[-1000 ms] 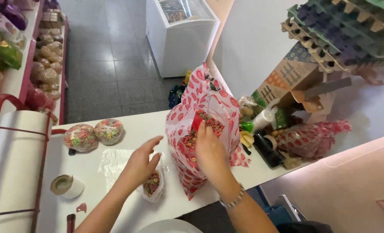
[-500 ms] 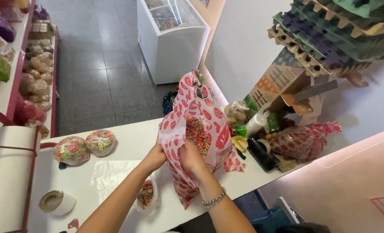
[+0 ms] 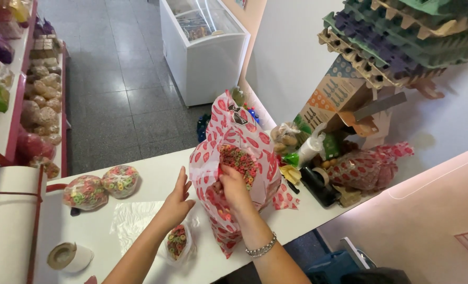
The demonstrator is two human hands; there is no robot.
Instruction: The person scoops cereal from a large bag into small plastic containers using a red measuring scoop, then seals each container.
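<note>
A grey tiled floor (image 3: 118, 100) fills the room beyond the white worktop (image 3: 139, 231), with a white chest freezer (image 3: 205, 50) standing on it against a pale wall (image 3: 292, 58). Left of the worktop runs a shelf (image 3: 18, 105) of bagged sweets. At the worktop's right end, stacked egg trays (image 3: 402, 42) lean over a cardboard box (image 3: 339, 97) and a clutter of small goods. Near the middle of the worktop stands the red-and-white patterned bag (image 3: 234, 173), upright, its mouth showing coloured ring cereal. The right hand (image 3: 233, 186) grips the bag's front, fingers closed on the plastic. The left hand (image 3: 176, 202) hovers just left of the bag, open with fingers together, holding nothing. Below it on the worktop lies a small clear bag of cereal rings (image 3: 177, 243). Further left sit two round wrapped cereal bundles (image 3: 102, 186) and a tape roll (image 3: 68, 256).
</note>
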